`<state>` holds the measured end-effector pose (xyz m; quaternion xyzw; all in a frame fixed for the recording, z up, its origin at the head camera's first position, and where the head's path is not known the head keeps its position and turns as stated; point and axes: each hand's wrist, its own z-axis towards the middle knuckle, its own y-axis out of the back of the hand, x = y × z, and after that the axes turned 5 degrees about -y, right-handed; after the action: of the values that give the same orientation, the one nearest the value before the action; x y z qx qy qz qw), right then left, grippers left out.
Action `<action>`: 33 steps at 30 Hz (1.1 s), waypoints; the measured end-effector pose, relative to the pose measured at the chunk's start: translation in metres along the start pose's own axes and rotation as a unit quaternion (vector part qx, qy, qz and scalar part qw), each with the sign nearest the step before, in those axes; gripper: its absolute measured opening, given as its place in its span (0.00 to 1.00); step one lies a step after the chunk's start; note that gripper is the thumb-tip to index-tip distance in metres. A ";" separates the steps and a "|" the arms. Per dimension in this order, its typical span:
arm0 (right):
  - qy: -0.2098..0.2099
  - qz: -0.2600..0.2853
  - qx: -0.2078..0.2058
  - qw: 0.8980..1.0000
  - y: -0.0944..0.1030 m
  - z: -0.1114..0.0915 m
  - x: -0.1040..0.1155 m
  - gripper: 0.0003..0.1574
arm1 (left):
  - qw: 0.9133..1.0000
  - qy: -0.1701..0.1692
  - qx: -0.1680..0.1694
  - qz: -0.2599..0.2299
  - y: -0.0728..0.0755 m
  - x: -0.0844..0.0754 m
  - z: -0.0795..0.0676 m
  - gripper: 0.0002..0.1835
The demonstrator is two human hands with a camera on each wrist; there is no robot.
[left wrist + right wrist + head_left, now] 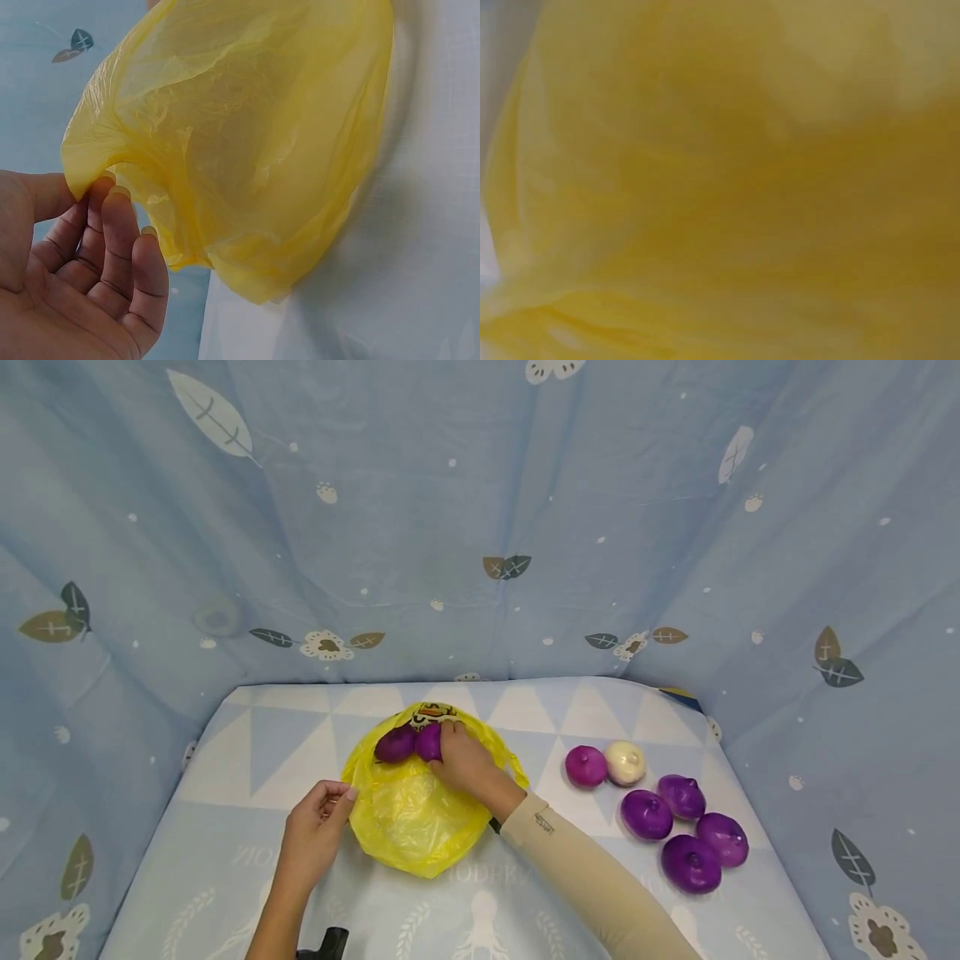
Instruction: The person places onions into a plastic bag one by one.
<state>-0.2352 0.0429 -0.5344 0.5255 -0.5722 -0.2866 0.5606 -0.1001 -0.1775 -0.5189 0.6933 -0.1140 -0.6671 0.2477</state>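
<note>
Where yellow bag gapes, onions inside

Only "ODER" can be read, on the tablecloth just in front of the yellow bag; marks on bag and sleeve are illegible.

Crinkled, glossy plastic bag, smooth, shiny onions, matt cloth backdrop

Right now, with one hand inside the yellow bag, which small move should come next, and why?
Probably the right hand should release the purple onion it holds: it is within the opening of the yellow bag, beside a second onion, while the left hand pinches the bag's edge.
</note>
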 end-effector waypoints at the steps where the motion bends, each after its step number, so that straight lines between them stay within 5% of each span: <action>1: -0.003 -0.001 -0.001 1.000 0.000 0.001 0.000 0.47 | 1.000 0.000 0.000 0.000 0.000 0.000 0.000 0.18; 33: -0.032 0.000 -0.008 0.999 0.000 0.002 0.002 0.53 | 1.000 -0.002 0.006 0.001 0.000 -0.003 0.000 0.18</action>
<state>-0.2363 0.0403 -0.5340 0.5116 -0.5875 -0.3079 0.5461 -0.0999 -0.1761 -0.5157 0.6932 -0.1191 -0.6675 0.2445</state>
